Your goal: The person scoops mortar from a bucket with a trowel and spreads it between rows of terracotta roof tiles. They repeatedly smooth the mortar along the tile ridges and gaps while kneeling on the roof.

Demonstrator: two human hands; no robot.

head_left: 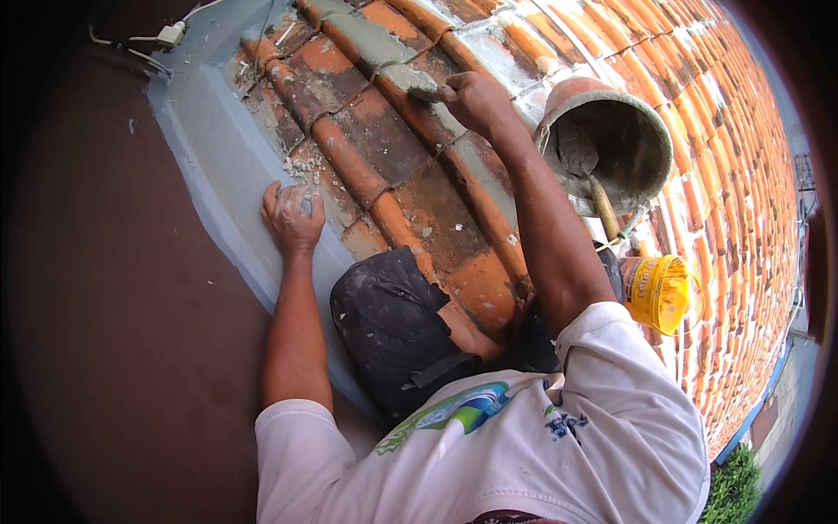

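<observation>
My right hand is closed round a small trowel, its handle hidden in my fist. The trowel's grey, mortar-smeared blade points left onto a ridge of clay roof tiles. Wet grey mortar covers part of that ridge, just beyond the blade. Lower on the left, my left hand rests on a grey-coated ledge with its fingers bent and apart. Close to its fingertips, crumbs of broken mortar lie on the tiles.
A mortar-crusted bucket lies tilted at my right, a second trowel inside it. Below stands a yellow paint pail. A brown wall borders the ledge on the left. A white cable connector hangs at top left.
</observation>
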